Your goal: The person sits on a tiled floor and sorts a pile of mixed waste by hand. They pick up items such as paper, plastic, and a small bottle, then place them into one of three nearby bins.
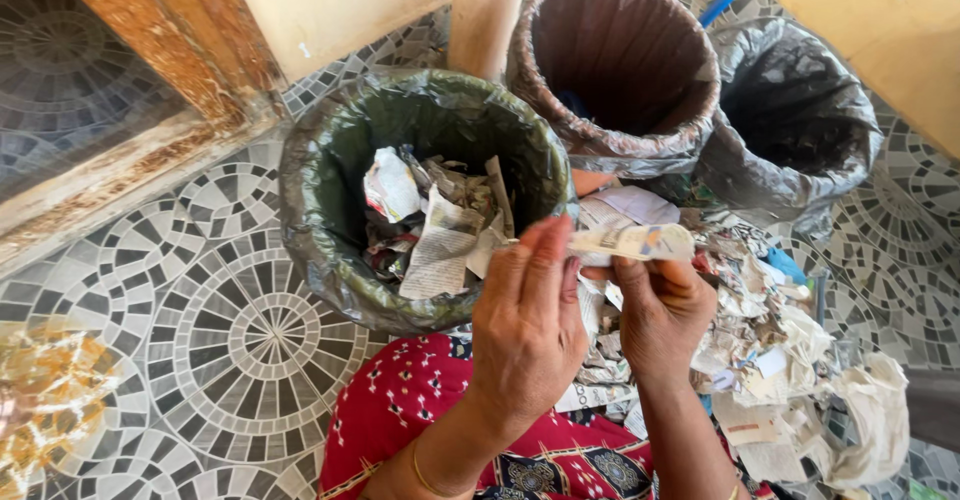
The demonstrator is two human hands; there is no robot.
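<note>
Both my hands pinch one small strip of printed paper (632,242) in front of me. My left hand (527,312) grips its left end with fingers pointing up. My right hand (659,305) grips it from below, towards the right end. The strip is held just right of a green bin (310,175) lined with a dark bag and part full of crumpled paper scraps (435,225). Under and to the right of my hands lies a heap of torn paper (775,360) on the floor.
A brown lined bin (560,110) and a black lined bin (850,150) stand behind the heap. The floor (230,330) is patterned tile. A wooden frame (150,40) runs at the upper left. My red patterned clothing (410,400) fills the lower middle.
</note>
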